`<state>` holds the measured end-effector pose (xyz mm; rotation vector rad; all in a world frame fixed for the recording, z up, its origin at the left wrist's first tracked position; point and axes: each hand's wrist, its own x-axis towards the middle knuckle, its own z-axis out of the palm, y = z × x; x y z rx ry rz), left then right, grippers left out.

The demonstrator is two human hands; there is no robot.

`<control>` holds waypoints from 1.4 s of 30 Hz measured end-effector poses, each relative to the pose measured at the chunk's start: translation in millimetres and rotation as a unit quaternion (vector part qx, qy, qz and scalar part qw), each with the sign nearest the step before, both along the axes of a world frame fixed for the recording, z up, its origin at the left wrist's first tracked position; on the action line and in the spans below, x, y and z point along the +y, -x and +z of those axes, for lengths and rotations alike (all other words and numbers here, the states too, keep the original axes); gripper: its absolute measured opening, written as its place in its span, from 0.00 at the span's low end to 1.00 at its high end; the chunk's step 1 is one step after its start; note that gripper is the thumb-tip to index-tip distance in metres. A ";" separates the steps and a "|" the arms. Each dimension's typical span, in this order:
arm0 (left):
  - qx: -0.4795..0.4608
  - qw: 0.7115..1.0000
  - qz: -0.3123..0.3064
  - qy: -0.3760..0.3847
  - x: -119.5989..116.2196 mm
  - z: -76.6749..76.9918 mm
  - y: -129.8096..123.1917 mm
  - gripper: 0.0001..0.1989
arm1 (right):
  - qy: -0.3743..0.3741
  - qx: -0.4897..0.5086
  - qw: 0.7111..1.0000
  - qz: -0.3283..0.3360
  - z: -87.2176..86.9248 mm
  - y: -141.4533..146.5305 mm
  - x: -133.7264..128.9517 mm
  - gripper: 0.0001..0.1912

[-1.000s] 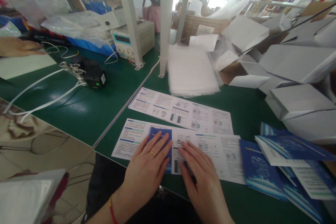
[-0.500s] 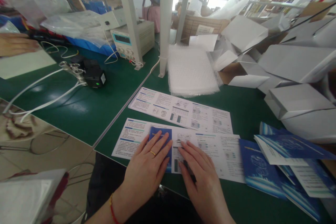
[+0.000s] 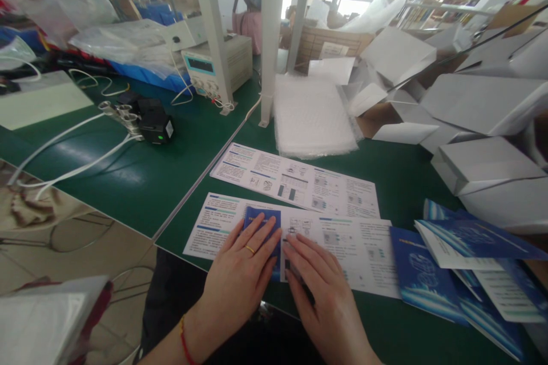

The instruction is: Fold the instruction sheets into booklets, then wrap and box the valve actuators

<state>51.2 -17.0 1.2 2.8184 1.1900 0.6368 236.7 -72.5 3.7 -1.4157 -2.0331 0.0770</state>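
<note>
A long printed leaflet (image 3: 355, 256) lies spread out along the front of the green table (image 3: 171, 159). On its left part rests a dark blue folded panel (image 3: 274, 218), and my left hand (image 3: 240, 268) presses flat over it with the fingers stretched out. My right hand (image 3: 323, 285) lies just to the right, fingers extended on the white printed side and close to the blue panel's right edge. Behind these, a second leaflet stack (image 3: 295, 179) lies unfolded at a slant. To the right sits a pile of folded blue leaflets (image 3: 428, 274), partly overlapping.
Bubble-wrap sheets (image 3: 314, 117) lie behind the leaflets. White boxes (image 3: 492, 165) crowd the right side. Two metal posts (image 3: 269, 40) rise from the table beside a power supply (image 3: 218, 65). A black device with metal fittings and white tubes (image 3: 154, 122) stands at left.
My right hand has slid slightly left, closer to the blue panel. My left hand stays in place. Another person's hand at the far left has gone out of view.
</note>
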 end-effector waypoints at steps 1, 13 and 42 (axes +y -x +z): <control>0.002 1.000 -0.001 -0.001 -0.1 -0.5 0.1 0.22 | 0.002 -0.009 1.000 0.009 0.5 1.4 0.6 0.16; 0.008 1.000 -0.016 0.005 -1.7 2.1 7.1 0.22 | -0.011 -0.105 0.994 -0.007 -4.1 9.8 6.5 0.18; -0.049 0.998 -0.046 -0.019 -19.5 11.0 65.1 0.19 | -0.020 -0.090 0.995 -0.023 -6.5 16.0 6.0 0.15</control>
